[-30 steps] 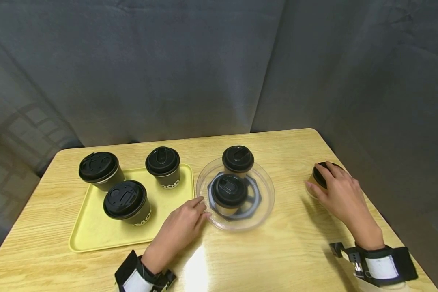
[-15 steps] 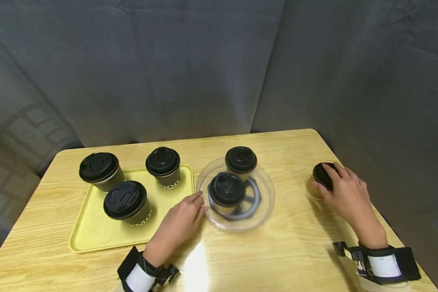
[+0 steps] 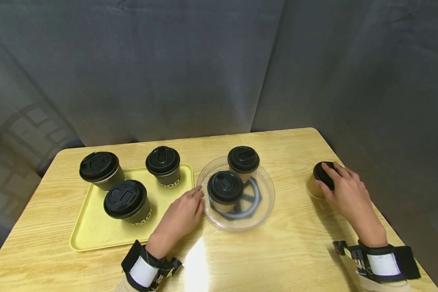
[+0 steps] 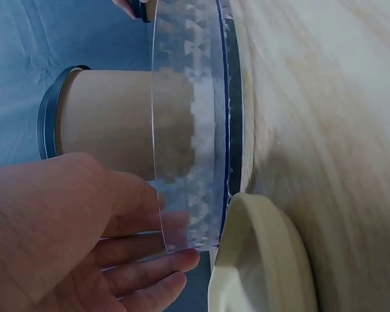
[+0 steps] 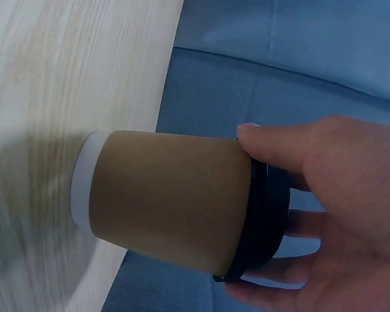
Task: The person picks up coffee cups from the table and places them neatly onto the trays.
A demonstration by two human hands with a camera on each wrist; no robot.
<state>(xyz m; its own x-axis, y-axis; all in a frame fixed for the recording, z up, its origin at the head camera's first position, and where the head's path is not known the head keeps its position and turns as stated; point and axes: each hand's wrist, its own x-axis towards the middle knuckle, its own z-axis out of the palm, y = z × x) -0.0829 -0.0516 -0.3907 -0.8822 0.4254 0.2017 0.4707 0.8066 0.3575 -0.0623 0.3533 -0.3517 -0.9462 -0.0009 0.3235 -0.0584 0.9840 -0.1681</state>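
In the head view my left hand [image 3: 180,213] is at the left rim of a clear plastic turntable [image 3: 266,207]. The left wrist view shows its fingers pinching the patterned wall, one fingertip visible through the plastic. Two brown paper cups with black lids stand on it, a front cup [image 3: 222,205] and a back cup [image 3: 243,160]. Over at the table's right side my right hand [image 3: 348,196] grips another lidded paper cup [image 5: 172,198] by its black lid, thumb on one side and fingers on the other. That cup stands upright, its white base at the tabletop.
Left of the turntable lies a yellow tray [image 3: 95,237]. It carries dark lidded cups: a near cup [image 3: 127,202], a back-left cup [image 3: 101,170] and a back-right cup [image 3: 163,166]. A grey curtain [image 3: 168,73] hangs behind the wooden table [image 3: 284,259].
The turntable has turned clockwise: its front cup shifted left, its back cup right. My left hand slid slightly away from me along the rim. My right hand and its cup moved slightly right.
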